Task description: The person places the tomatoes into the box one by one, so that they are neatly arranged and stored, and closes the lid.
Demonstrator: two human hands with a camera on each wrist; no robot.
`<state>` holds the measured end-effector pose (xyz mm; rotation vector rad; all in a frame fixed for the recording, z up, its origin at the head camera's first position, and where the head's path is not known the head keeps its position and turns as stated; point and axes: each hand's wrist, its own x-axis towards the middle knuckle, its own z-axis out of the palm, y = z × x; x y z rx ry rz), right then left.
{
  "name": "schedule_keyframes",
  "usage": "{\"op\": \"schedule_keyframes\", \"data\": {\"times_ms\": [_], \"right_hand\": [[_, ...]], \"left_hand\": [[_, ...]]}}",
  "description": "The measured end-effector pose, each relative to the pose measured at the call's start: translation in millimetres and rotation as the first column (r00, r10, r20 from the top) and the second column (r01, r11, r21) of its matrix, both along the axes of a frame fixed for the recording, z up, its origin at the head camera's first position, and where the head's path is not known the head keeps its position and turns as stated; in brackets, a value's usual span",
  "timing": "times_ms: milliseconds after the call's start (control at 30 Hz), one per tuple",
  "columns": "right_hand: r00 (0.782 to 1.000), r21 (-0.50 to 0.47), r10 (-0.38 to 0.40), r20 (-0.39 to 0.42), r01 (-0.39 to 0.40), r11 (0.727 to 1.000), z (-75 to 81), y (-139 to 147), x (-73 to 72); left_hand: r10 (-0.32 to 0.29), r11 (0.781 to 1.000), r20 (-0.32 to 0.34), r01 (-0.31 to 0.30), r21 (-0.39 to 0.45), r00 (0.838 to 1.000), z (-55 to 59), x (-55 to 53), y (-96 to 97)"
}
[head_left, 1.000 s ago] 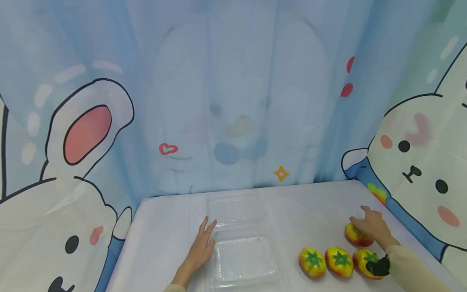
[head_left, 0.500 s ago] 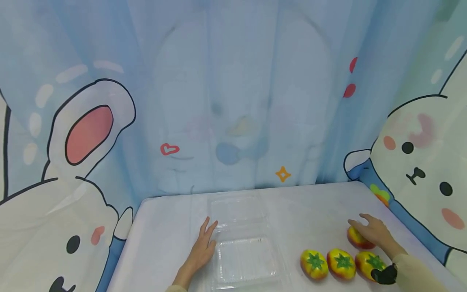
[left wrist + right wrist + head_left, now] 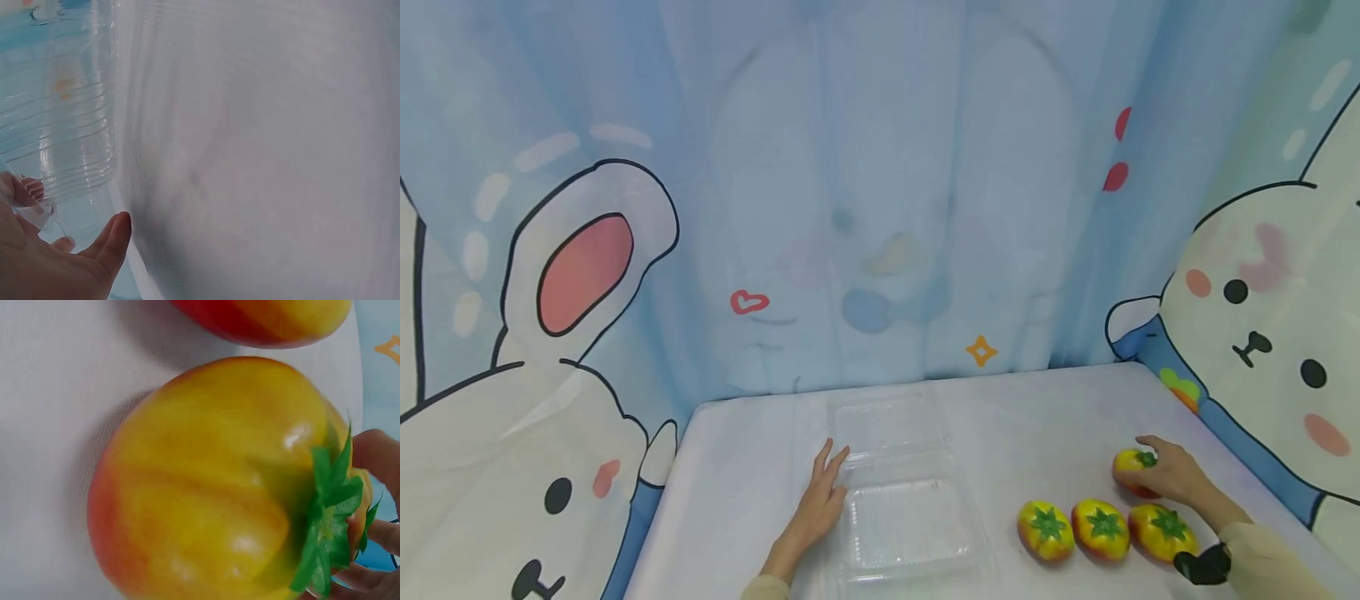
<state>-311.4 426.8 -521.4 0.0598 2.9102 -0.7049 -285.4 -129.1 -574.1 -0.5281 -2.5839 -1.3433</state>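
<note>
My right hand [image 3: 1172, 477] grips the farthest persimmon [image 3: 1129, 463], yellow-red with a green leafy top, its fingers and thumb around the sides. Three similar persimmons [image 3: 1101, 530] form a row nearer me. The right wrist view is filled by one large persimmon [image 3: 206, 481] of that row, which partly hides the fingers [image 3: 378, 456] on the held one. At the left side of an opened clear plastic box [image 3: 913, 525], my left hand [image 3: 820, 504] rests with fingers extended, touching its edge. In the left wrist view, the ribbed clear plastic [image 3: 59, 125] stands beside the fingers.
The box's clear lid [image 3: 887, 425] lies folded back behind its base. Everything sits on a white-covered table [image 3: 737, 467]. Printed blue curtains [image 3: 880, 208] rise at the back and both sides. A black object [image 3: 1204, 565] is at the right sleeve.
My right hand has come down and closed around the far persimmon, which has shifted slightly and shows its green top. The left hand stays at the box.
</note>
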Motion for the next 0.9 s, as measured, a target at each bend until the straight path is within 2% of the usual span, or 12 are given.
{"op": "schedule_keyframes", "data": {"times_ms": [133, 333, 500, 700, 900], "right_hand": [[1.000, -0.021, 0.014, -0.019, -0.014, 1.000, 2.7, 5, 1.3], [1.000, -0.017, -0.007, -0.025, 0.007, 1.000, 2.2, 9, 3.4], [0.996, -0.009, -0.003, -0.091, 0.002, 1.000, 6.5, 7, 6.2], [0.993, -0.013, -0.010, -0.115, 0.009, 1.000, 23.5, -13, 8.3], [0.984, -0.024, 0.026, -0.177, -0.031, 0.999, 39.9, -46, 6.9]], "left_hand": [[-0.014, 0.999, 0.002, 0.014, 0.045, 1.000, 0.6, -2.4, 1.6], [-0.032, 0.996, 0.014, 0.031, 0.081, 0.999, -0.2, -1.6, 1.6], [-0.059, 0.993, 0.013, 0.057, 0.100, 0.998, -0.4, -4.7, 2.7], [-0.048, 0.995, 0.020, 0.046, 0.094, 0.999, -1.0, -3.9, 3.0], [-0.030, 0.996, 0.040, 0.027, 0.084, 0.999, -1.3, -0.5, 3.2]]}}
